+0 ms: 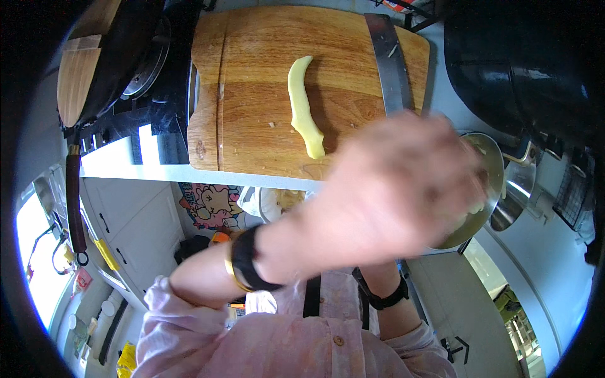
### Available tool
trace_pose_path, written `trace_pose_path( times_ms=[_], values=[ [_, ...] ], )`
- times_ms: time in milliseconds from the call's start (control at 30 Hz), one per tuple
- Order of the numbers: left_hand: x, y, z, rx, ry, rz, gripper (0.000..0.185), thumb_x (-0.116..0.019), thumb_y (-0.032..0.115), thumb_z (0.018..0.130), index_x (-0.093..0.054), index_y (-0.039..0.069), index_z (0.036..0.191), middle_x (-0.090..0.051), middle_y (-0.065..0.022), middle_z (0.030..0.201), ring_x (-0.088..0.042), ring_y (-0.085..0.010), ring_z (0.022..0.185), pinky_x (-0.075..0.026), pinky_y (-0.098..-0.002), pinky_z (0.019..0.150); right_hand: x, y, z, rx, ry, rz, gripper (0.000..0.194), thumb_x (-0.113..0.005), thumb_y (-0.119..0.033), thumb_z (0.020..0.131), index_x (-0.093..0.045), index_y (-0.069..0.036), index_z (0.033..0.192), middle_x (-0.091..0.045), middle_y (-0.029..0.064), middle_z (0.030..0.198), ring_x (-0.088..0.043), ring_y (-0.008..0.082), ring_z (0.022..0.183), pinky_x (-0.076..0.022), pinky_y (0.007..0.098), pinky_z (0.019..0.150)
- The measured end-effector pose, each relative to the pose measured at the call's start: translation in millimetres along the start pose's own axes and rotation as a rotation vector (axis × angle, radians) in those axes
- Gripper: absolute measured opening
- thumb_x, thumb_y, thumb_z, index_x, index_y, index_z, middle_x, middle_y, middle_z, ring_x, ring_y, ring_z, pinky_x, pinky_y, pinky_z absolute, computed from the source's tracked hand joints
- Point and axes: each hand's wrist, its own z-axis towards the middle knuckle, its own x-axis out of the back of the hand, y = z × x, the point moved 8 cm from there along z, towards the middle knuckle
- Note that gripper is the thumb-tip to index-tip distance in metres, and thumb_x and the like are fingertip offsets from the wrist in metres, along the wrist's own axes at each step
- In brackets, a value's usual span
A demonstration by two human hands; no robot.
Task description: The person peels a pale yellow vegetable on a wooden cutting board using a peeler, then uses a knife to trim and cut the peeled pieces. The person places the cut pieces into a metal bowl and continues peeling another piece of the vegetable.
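My left hand (401, 189), blurred by motion, reaches across to the right, in front of a metal bowl (493, 156). Its fingers are too smeared to tell whether they hold anything. Pale pieces lie in the bowl, partly covered by the hand. Only the forearm and banded wrist of my right arm show; the right hand is hidden behind the left. A peeled, curved pale-yellow vegetable (302, 106) lies lengthwise on the wooden cutting board (255, 52). At the board's right side rests a broad knife blade (388, 61) with a small pale scrap on it; its handle is hidden.
Left of the board, a pan with a dark handle (73, 198) and a glass lid (150, 71) are by the black cooktop (160, 113). A large black object (515, 71) stands at the right, near another metal vessel (513, 208). White cabinets (137, 227) are below.
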Motion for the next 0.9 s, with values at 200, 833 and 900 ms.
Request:
trace_pose_path(
  times_ms=[200, 833, 900],
  values=[
    [-41, 24, -27, 0.135, -0.220, 0.028, 0.046, -0.083, 0.020, 0.073, -0.072, 0.004, 0.115, -0.064, -0.0108, 0.128, -0.058, -0.0281, 0.119, -0.049, -0.0432, 0.101, 15, -5, -3, -0.095, 0.045, -0.077, 0.060, -0.067, -0.045, 0.101, -0.052, -0.004, 0.141, -0.068, 0.0210, 0.116, -0.068, 0.0347, 0.106, -0.0538, 0.0451, 0.090],
    [64, -94, -131, 0.649, -0.041, 0.651, 0.127, -0.091, 0.048, 0.073, -0.016, 0.002, 0.166, -0.009, -0.0292, 0.172, -0.001, -0.0523, 0.159, 0.006, -0.0720, 0.121, 8, -112, 130, 0.209, 0.258, -0.034, 0.050, -0.068, -0.042, 0.099, -0.053, -0.001, 0.124, -0.074, 0.0217, 0.080, -0.077, 0.0380, 0.073, -0.0619, 0.0453, 0.058],
    [66, -97, -133, 0.659, -0.025, 0.633, 0.128, -0.091, 0.049, 0.073, -0.016, 0.004, 0.166, -0.009, -0.0292, 0.172, -0.002, -0.0524, 0.159, 0.006, -0.0722, 0.121, 9, -115, 130, 0.221, 0.288, -0.083, 0.050, -0.068, -0.042, 0.099, -0.053, -0.002, 0.124, -0.074, 0.0216, 0.081, -0.077, 0.0385, 0.074, -0.0620, 0.0463, 0.059]
  ],
)
